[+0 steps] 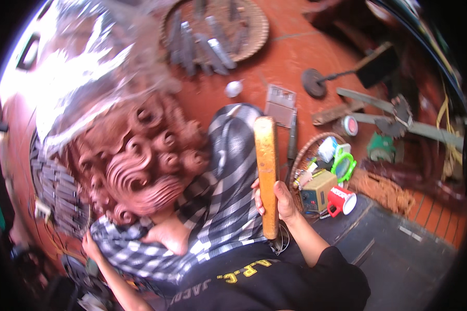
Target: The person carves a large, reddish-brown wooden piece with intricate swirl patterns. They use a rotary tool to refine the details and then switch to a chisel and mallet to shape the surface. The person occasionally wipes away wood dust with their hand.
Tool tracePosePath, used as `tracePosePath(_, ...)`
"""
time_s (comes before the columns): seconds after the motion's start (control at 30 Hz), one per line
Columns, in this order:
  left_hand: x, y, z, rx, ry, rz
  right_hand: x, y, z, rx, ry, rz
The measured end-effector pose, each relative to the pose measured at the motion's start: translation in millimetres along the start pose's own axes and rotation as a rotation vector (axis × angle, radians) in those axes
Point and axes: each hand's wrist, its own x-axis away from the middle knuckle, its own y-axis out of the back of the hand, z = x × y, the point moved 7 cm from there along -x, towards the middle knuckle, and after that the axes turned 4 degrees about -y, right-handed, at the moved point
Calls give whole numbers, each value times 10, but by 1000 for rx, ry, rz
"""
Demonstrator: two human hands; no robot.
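My right hand (286, 203) is wrapped round a wooden mallet (267, 171), a long yellow-brown bar with worn faces. It stands upright in front of my checked trouser leg. My left hand (92, 248) is low at the left, beside my bent knee and close to a row of grey carving chisels (57, 186). Its fingers are small and partly hidden, so whether it holds anything does not show. A reddish-brown wood carving (140, 166) with deep swirls and round knobs lies against my legs. Clear plastic sheeting (96, 67) covers its far part.
A round woven tray (262, 44) with more chisels lies on the red tiled floor. At right, a basket (298, 160) holds small items, beside a beige box (318, 192), a red mug (341, 201) and a green-framed magnifier (343, 167). Metal bars (425, 129) with a toothed disc lie beyond.
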Motion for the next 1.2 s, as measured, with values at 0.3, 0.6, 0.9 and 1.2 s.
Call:
tracePosePath(0.3,-22,6,-276,-110,-36,-10,287,961,45,962,3,-691)
tracePosePath(0.6,-71,-97,-306,-236,38,-32,-487,1076,-94,1142,317,-669)
tracePosePath(0.9,110,77,-393,-120,66,-180,-370,-61,1581,1017,636,-441)
tracePosePath(1.2,186,-15,-518,-149,135,-117,-2052,-1217,2297,527,850,-27)
